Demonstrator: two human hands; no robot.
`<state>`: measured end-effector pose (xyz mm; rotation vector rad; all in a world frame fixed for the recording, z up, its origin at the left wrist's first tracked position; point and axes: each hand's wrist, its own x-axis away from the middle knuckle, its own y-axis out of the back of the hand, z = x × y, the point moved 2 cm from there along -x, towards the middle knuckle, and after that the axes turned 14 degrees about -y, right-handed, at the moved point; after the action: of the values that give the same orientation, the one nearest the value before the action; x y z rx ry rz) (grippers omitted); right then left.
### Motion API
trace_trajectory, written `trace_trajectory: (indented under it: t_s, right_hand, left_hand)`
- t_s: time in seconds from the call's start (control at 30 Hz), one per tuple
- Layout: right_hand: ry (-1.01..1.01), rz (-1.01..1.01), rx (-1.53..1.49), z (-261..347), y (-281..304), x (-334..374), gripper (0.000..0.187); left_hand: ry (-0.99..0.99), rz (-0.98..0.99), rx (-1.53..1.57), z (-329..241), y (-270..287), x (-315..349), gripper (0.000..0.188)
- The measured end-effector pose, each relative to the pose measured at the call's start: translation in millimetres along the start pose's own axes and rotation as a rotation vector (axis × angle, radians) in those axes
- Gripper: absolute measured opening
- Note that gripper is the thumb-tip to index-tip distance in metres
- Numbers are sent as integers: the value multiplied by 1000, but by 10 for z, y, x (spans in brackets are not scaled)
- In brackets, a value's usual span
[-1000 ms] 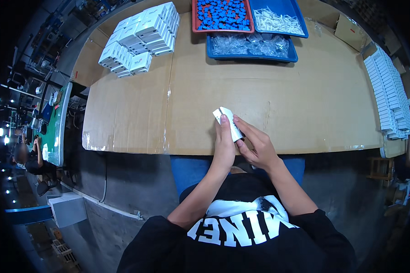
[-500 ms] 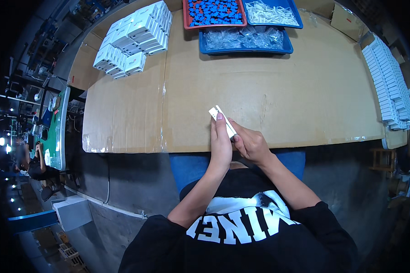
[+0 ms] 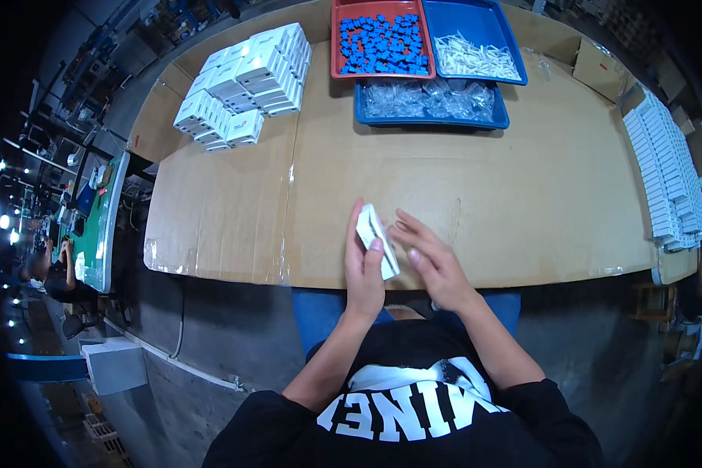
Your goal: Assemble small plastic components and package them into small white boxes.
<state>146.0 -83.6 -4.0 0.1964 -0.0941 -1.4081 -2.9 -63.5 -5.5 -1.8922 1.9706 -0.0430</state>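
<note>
A small white box rests tilted in my left hand, whose thumb presses on its face above the table's near edge. Beside the box is my right hand, fingers spread and slightly blurred, apart from it as far as I can see. Whatever lies behind the box is hidden by the box and my left palm.
A stack of white boxes stands at the far left of the cardboard-covered table. At the back are a red tray of blue pieces, a blue tray of white sticks and another blue tray of clear plastic. More white boxes line the right edge.
My right hand has let go of the white box and opened. My left hand has turned the box so a broad face shows. The view has shifted, so the table sits lower.
</note>
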Motion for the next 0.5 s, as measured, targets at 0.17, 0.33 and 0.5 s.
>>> trace_trajectory:
  t_s: [0.17, 0.33, 0.5]
  right_hand:
    - [-537, 14, -484, 155, 9, -15, 39]
    - [-448, 7, -581, 205, -51, -3, 41]
    - [-135, -118, -298, 190, -156, 15, 49]
  left_hand:
    - [-348, 279, -223, 0, -17, -61, 103]
    - [-287, 279, -96, -47, -33, -94, 110]
    - [-1, 89, 48, -40, -118, 1, 89]
